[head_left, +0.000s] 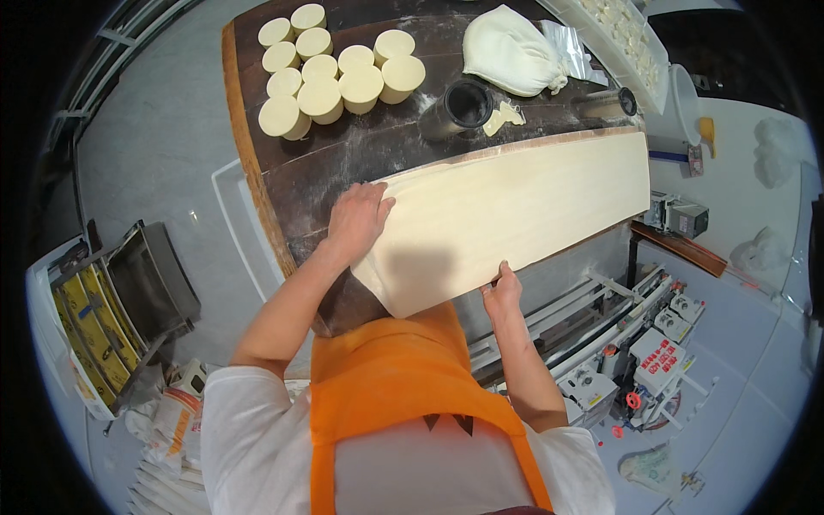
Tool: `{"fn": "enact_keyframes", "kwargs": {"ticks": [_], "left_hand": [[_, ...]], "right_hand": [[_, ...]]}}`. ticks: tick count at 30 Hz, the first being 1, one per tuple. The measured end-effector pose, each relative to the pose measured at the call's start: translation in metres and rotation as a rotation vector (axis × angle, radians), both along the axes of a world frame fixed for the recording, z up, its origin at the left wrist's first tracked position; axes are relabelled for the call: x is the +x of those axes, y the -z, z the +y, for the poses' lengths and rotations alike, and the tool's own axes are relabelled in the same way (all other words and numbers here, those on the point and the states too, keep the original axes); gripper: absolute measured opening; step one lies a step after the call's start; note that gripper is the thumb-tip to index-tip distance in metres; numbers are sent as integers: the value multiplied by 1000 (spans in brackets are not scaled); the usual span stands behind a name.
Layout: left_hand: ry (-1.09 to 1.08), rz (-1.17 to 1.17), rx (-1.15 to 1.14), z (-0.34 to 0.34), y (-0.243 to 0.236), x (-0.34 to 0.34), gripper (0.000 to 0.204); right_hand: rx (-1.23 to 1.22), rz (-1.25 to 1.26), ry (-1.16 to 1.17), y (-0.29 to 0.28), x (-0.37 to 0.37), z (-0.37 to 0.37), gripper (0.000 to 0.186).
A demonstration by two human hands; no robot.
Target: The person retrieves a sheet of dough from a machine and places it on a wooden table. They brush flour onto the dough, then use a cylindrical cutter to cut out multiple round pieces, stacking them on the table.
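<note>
A long, pale dough sheet [515, 206] lies on a wooden board [549, 142], whose brown edge shows along the far side. My left hand [358, 221] is at the sheet's far left corner, its fingers and thumb closed on the dough's edge. With the thumb on top, my right hand [503, 294] grips the near edge of the dough sheet and board; its other fingers are mostly hidden underneath. Beyond the sheet stands a dark, open-topped cylinder [468, 105], with flat dough scraps [504, 118] beside it.
Several thick pale rounds [319, 99] stand at the far left of the dark wooden table [318, 176]. Farther right are a tied white bundle [511, 51], a dark cylinder lying down [605, 104] and a white tray [657, 94]. Machinery [635, 369] stands below right.
</note>
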State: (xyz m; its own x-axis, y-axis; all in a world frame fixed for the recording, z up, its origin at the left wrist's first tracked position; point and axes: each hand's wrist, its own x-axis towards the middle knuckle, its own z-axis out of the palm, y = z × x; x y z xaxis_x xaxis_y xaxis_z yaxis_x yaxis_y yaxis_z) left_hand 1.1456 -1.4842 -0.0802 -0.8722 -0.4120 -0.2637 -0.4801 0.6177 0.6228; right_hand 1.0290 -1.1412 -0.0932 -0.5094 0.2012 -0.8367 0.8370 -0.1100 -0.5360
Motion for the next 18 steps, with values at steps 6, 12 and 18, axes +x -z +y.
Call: {"fn": "enact_keyframes", "kwargs": {"ticks": [6,12,18], "left_hand": [[-28,287,-129,4,16,7,45],[-19,55,105,-4,4,11,54],[135,79,-323,26,-4,12,87]], "right_hand": [[-9,-51,-235,-11,30,8,38],[-282,-206,-275,-20,90,-25,31],[61,-396,-800,-52,65,-1,30]]}}
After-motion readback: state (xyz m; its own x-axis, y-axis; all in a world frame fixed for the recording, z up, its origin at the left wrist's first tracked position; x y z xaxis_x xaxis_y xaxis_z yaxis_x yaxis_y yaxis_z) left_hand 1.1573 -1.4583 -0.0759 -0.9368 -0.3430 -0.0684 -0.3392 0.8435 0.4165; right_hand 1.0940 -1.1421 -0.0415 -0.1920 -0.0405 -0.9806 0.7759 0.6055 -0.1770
